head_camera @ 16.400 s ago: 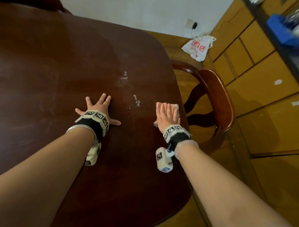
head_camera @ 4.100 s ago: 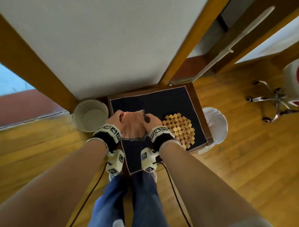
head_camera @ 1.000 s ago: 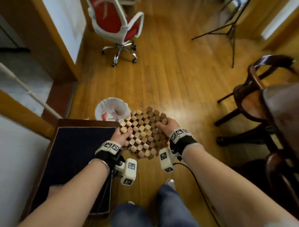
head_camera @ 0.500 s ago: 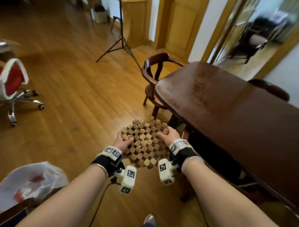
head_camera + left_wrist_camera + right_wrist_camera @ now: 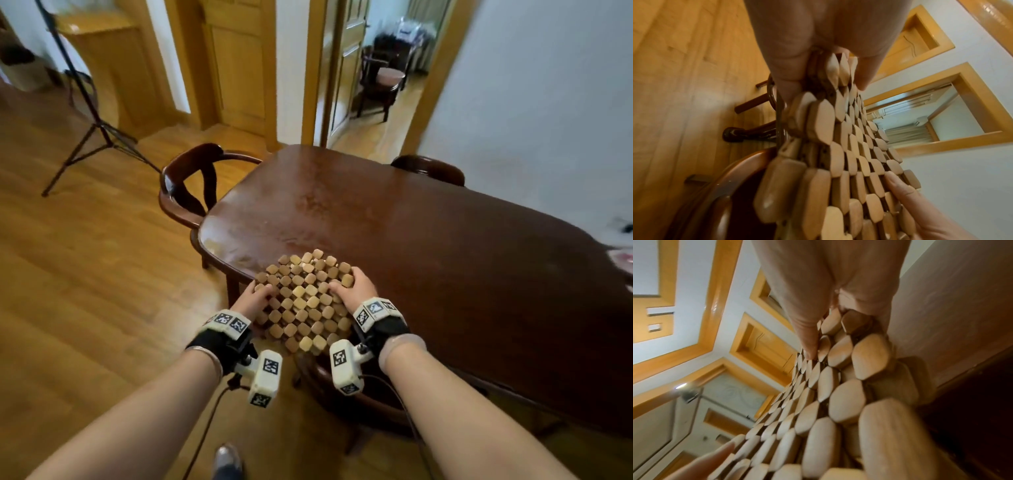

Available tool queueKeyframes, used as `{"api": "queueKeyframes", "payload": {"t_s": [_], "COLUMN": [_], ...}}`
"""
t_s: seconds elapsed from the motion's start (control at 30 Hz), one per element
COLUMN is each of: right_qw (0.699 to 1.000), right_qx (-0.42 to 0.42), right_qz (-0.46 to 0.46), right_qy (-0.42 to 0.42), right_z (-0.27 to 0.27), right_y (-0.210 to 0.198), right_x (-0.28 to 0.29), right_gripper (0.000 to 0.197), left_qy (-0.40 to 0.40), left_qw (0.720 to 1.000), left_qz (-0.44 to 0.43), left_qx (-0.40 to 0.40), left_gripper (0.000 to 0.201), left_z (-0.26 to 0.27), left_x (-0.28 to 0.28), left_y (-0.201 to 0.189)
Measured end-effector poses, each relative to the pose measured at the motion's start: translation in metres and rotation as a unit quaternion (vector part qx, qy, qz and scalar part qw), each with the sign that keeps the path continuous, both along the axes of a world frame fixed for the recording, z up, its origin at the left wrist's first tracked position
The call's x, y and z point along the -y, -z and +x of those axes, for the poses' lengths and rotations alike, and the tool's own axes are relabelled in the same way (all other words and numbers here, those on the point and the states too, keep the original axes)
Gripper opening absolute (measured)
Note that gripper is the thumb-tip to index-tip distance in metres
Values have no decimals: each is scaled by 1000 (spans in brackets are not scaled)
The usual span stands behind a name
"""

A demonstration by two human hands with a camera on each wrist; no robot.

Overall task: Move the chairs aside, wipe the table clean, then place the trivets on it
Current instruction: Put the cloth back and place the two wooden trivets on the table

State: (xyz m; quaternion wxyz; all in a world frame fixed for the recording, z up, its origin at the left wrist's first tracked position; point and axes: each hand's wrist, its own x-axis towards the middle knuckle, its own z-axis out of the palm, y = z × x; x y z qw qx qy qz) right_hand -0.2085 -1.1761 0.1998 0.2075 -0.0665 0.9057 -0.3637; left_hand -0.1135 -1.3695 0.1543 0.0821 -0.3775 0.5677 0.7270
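Head view: trivets (image 5: 304, 301) are gripped at both edges by left hand (image 5: 252, 301) and right hand (image 5: 354, 291) fingers, held over the table (image 5: 445, 246) edge, so wiping looks done, placing's left, chair (image 5: 191, 192) seemingly pulled aside.

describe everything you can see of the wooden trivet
The wooden trivet is a roughly round mat of small light and darker brown wood blocks linked in a diamond grid. It is held about level at the near edge of the table, the left hand gripping its left rim and the right hand its right.
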Motion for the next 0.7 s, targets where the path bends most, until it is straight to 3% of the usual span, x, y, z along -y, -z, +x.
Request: {"api": "queueKeyframes", "payload": {"t_s": [0.03,0.1,0.27,0.37,0.57,0.6,0.63,0.7], "right_qw": [1000,999,993,987,973,972,970,966], "right_qx": [1,5,13,22,66,70,72,72], "right_qz": [1,0,3,-1,-11,-13,-12,-7], "right_qy": [13,43,117,162,220,226,233,249], "right_z": [-12,-37,-108,-156,-244,-255,-265,-283], "right_y": [2,7,20,29,40,43,45,50], "right_x": [-2,-2,21,49,99,104,108,111], "right_gripper": [48,48,54,58,67,67,67,66], "left_qy": [-3,-5,130,183,270,276,272,270], "left_qw": [1000,999,984,971,946,945,947,950], "left_qz": [15,19,-119,-151,-177,-175,-168,-151], "left_qx": [2,27,3,-23,12,14,18,37], "left_gripper": [36,41,47,52,56,66,85,123], "left_z": [-17,-48,-140,-207,-319,-336,-359,-388], "left_x": [2,0,24,59,124,134,148,158], "left_y": [2,-8,-15,4,14,26,62,98]}}
